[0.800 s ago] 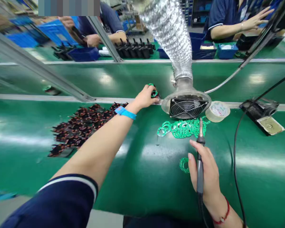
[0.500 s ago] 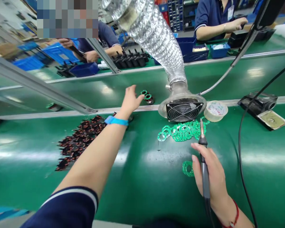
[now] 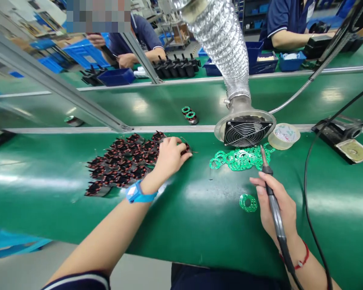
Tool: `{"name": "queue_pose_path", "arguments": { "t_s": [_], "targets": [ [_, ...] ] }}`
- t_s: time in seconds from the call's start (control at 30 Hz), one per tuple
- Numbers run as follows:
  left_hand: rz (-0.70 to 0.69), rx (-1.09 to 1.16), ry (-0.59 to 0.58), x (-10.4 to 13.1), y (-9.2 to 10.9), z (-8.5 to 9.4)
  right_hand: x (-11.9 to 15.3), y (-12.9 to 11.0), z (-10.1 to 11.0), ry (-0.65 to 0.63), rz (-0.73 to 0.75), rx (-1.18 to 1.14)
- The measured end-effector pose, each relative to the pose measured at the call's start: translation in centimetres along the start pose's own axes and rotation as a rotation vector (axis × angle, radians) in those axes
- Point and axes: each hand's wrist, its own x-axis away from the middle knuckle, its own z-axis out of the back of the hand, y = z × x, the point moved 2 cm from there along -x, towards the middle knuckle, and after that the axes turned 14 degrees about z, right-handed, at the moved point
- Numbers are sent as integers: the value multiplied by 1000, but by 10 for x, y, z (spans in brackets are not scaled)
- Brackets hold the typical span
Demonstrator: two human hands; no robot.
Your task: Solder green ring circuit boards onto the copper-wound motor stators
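My left hand [image 3: 172,155], with a blue wristband, has its fingers closed around a copper-wound motor stator [image 3: 185,150] at the right edge of a group of similar stators [image 3: 117,161]. The fingers hide much of that stator. In my right hand [image 3: 280,201] is a soldering iron [image 3: 274,197], its tip pointing up and away near a pile of green ring-shaped circuit boards [image 3: 245,159]. One loose green circuit board [image 3: 248,203] lies on the green bench just left of my right hand. Two stators topped with green boards [image 3: 191,116] stand on the far conveyor strip.
A fume extractor fan [image 3: 248,133] on a foil duct [image 3: 226,48] hangs behind the board pile. Right of it are a roll of clear tape [image 3: 284,136] and a soldering iron stand [image 3: 340,139]. A black cable [image 3: 307,189] runs down the right. Co-workers sit across the bench.
My left hand has come back from the far strip beside the two board-topped stators and closed on a stator by the group. My right hand still holds the soldering iron.
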Motion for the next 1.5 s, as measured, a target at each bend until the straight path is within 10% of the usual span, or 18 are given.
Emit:
{"name": "queue_pose_path", "arguments": {
  "t_s": [0.2,0.37,0.63,0.9,1.13,1.5],
  "targets": [
    [-439,288,14,65,19,14,-3,4,-1,-55,-143,-51],
    [-244,501,-103,94,17,2,-2,3,-5,-193,-163,-80],
    [17,651,-319,90,58,3,6,0,2,-567,-199,105],
    [-335,819,-613,72,74,36,9,3,-8,-696,-25,120],
    [-615,527,-486,76,91,43,10,16,-15,-603,13,68],
    [-528,770,-384,81,91,9,20,-12,19,-138,-112,39]
  ]
}}
